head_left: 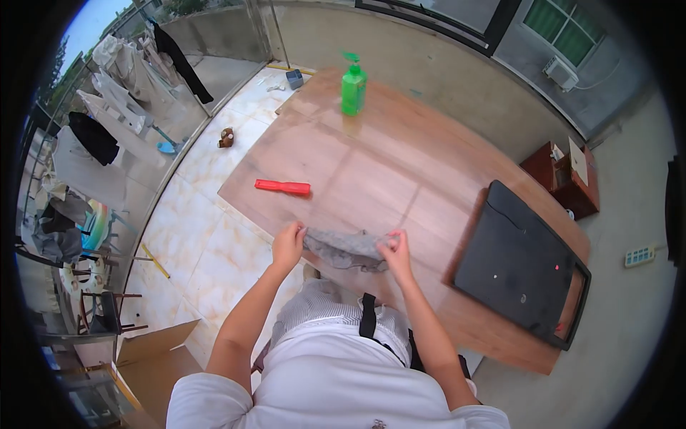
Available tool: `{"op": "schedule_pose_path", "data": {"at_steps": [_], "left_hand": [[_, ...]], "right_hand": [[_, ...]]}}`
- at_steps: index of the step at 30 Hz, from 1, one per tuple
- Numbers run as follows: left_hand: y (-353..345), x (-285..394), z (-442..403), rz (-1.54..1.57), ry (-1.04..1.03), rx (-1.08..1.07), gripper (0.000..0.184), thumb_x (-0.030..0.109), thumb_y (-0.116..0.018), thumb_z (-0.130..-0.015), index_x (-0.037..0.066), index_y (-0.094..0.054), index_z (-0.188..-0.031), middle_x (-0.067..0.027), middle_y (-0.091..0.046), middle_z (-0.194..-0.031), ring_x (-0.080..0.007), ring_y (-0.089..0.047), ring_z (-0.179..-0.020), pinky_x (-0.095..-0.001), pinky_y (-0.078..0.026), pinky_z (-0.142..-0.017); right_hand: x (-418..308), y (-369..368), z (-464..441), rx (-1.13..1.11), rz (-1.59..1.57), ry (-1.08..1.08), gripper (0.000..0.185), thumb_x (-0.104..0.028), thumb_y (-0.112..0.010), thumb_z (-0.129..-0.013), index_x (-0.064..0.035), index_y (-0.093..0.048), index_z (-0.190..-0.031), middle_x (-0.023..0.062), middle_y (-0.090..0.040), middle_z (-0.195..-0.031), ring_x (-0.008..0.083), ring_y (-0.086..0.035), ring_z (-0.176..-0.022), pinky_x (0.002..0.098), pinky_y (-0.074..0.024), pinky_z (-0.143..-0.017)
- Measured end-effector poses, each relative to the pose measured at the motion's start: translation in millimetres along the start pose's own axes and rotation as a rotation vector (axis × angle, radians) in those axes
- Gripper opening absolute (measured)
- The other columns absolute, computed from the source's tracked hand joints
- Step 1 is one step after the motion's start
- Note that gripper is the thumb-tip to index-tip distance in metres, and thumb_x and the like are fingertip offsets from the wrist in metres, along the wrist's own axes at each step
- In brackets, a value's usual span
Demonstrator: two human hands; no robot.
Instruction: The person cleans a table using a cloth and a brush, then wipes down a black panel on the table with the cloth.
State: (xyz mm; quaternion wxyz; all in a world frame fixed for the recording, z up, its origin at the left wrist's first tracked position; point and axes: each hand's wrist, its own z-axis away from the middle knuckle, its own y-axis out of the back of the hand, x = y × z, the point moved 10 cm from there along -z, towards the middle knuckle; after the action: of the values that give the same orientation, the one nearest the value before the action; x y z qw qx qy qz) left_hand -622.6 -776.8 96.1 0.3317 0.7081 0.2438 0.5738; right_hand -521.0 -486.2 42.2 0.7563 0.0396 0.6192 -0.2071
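Note:
A grey cloth [343, 248] is stretched between my two hands above the near edge of the wooden table [371, 164]. My left hand [289, 244] pinches its left end, and my right hand [396, 254] grips the right end. Between them the fabric sags in loose folds. Farther left on the tabletop, beyond my left hand, lies a red flat-handled object [283, 187] whose kind I cannot make out. A green pump bottle [353, 89] stands upright toward the far end of the table.
A large black board-like panel with a handle opening [522, 261] lies on the table's right side. An open cardboard box [153, 365] sits on the floor at lower left. Beyond the glass at left hang clothes [118, 100]. A brown cabinet [564, 179] stands at right.

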Motion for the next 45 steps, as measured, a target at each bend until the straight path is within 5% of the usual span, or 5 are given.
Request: {"op": "schedule_pose_path", "data": {"at_steps": [11,14,21,30,45], "left_hand": [[34,-219,-17,-0.081,0.347,-0.051,0.015,0.020,-0.065,-0.086,0.006,-0.062,-0.092,-0.0124,-0.063,-0.074,-0.0326,-0.063,-0.072,-0.0443,-0.048,-0.065],[59,-184,-46,-0.120,0.126,0.015,0.020,0.023,-0.069,-0.082,0.007,-0.062,-0.091,-0.0135,-0.066,-0.080,-0.0339,-0.063,-0.074,-0.0478,-0.048,-0.067],[-42,-165,-40,-0.192,0.245,-0.656,0.039,0.042,-0.067,-0.082,0.006,-0.066,-0.096,-0.0169,-0.070,-0.092,-0.0345,-0.068,-0.088,-0.0441,-0.053,-0.076],[-33,-190,-57,-0.096,0.316,-0.308,0.027,0.031,-0.060,-0.089,0.005,-0.068,-0.087,-0.0197,-0.069,-0.085,-0.0379,-0.067,-0.081,-0.0469,-0.053,-0.073],[-75,-168,-63,-0.184,0.190,-0.469,0.025,0.030,-0.053,-0.092,0.007,-0.064,-0.091,-0.0182,-0.069,-0.079,-0.0384,-0.068,-0.075,-0.0506,-0.053,-0.069]], "right_hand": [[75,-191,-54,-0.181,0.662,-0.009,0.039,-0.007,-0.070,-0.081,-0.0079,-0.053,-0.116,0.0123,-0.068,-0.096,0.0213,-0.066,-0.089,0.0323,-0.0503,-0.075],[97,-209,-80,-0.078,0.857,0.083,0.036,-0.018,-0.072,-0.082,-0.0100,-0.056,-0.114,0.0164,-0.068,-0.099,0.0344,-0.066,-0.090,0.0405,-0.0514,-0.075],[99,-210,-89,-0.035,1.273,-0.048,0.029,-0.034,-0.065,-0.087,-0.0064,-0.060,-0.088,0.0183,-0.067,-0.084,0.0382,-0.066,-0.081,0.0473,-0.0514,-0.068],[118,-267,-121,-0.205,1.386,0.045,0.036,-0.039,-0.058,-0.091,-0.0053,-0.065,-0.081,0.0215,-0.067,-0.079,0.0411,-0.065,-0.076,0.0510,-0.0511,-0.067],[127,-238,-110,-0.220,1.370,-0.060,0.029,-0.031,-0.058,-0.089,-0.0029,-0.063,-0.082,0.0232,-0.065,-0.077,0.0423,-0.064,-0.075,0.0519,-0.0504,-0.067]]}}
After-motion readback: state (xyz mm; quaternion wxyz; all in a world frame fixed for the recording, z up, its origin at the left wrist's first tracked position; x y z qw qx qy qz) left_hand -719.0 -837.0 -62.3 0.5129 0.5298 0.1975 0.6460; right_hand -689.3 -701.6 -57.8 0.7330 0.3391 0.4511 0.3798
